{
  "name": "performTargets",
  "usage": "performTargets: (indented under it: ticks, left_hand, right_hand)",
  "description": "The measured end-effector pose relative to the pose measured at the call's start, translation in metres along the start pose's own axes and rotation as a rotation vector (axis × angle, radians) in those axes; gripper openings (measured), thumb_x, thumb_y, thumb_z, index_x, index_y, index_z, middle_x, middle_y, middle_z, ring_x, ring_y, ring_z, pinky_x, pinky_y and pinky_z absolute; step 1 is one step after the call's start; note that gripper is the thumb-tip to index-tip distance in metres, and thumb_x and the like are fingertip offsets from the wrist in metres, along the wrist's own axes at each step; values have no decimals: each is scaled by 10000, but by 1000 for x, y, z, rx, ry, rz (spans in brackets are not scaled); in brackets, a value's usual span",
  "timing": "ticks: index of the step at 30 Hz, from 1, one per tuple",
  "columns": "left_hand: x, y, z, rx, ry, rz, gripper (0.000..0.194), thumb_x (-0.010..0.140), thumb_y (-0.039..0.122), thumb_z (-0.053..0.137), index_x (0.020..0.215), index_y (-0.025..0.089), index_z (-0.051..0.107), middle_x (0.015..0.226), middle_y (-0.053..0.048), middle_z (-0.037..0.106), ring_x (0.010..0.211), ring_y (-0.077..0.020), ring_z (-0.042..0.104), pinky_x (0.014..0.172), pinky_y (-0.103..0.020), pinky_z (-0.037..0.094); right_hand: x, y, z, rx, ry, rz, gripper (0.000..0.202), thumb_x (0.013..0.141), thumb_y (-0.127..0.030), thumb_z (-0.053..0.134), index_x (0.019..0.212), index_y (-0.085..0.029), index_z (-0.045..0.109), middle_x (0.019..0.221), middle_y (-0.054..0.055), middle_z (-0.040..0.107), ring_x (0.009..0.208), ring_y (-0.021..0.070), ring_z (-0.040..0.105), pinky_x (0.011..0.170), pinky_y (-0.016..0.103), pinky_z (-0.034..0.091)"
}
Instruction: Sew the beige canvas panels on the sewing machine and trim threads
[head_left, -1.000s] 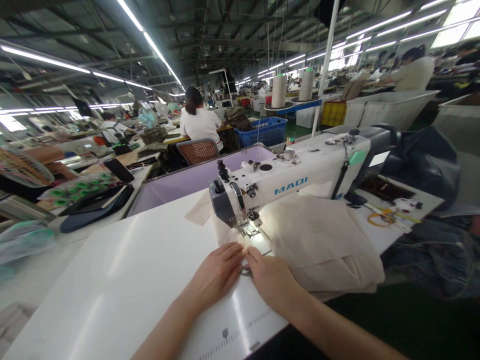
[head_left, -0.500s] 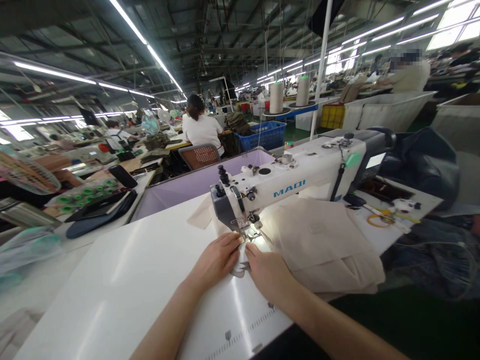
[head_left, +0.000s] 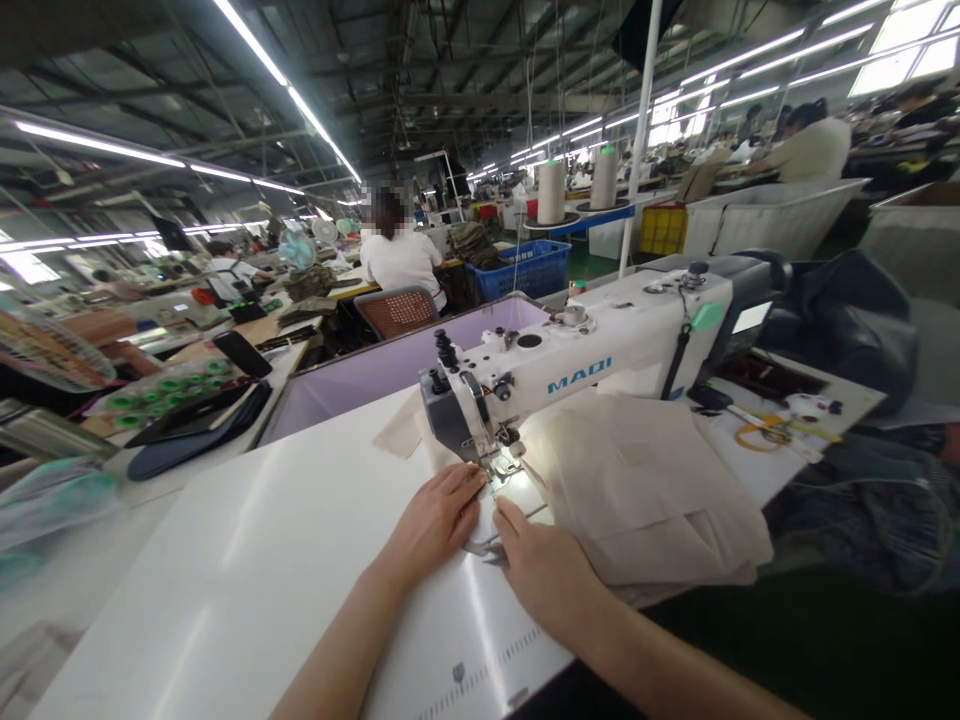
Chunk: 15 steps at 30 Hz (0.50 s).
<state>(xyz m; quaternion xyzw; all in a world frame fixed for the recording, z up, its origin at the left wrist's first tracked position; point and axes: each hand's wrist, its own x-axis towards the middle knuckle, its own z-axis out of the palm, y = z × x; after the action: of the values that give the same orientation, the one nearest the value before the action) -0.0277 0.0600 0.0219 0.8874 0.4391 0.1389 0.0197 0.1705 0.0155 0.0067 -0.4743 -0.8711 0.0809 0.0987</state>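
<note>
A white sewing machine (head_left: 577,370) stands on a white table (head_left: 247,560), its lamp lighting the needle area. Just left of the presser foot, my left hand (head_left: 442,510) lies with bent fingers close together, the fingertips at the needle plate. My right hand (head_left: 544,550) is in front of the plate, thumb and fingers pinched low at its front edge; what lies between them is too small to make out. Beige fabric (head_left: 637,480) spreads under the machine arm to the right, and a smaller beige piece (head_left: 399,430) shows behind the machine head.
Two thread cones (head_left: 551,193) stand behind the machine. Beyond the table are a purple-lined bin (head_left: 360,375), a blue basket (head_left: 525,270) and a seated person in white (head_left: 401,260). Scissors (head_left: 765,430) and small tools lie at the right; green spools (head_left: 172,385) are at the left.
My right hand has moved slightly toward me and to the right, away from the presser foot, uncovering more of the plate. My left hand has barely moved.
</note>
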Motion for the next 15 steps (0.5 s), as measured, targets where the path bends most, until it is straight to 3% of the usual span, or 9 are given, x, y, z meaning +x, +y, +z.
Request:
performTargets:
  ticks: [11, 15]
  left_hand:
    - [0, -2, 1, 28, 14, -8, 381, 984, 253, 444, 1312, 177, 623, 1343, -128, 629, 1246, -275, 578, 1084, -442, 488]
    - [-2, 14, -5, 70, -7, -72, 330, 978, 260, 472, 1250, 197, 648, 1262, -117, 666, 1164, -281, 610, 984, -454, 544]
  right_hand:
    - [0, -1, 1, 28, -8, 18, 367, 976, -118, 470, 1327, -108, 580, 1425, 201, 566, 800, 224, 749, 654, 321, 608]
    - [-5, 0, -9, 106, -9, 38, 288, 981, -125, 476, 1232, -135, 616, 1331, 152, 632, 812, 218, 741, 669, 311, 595]
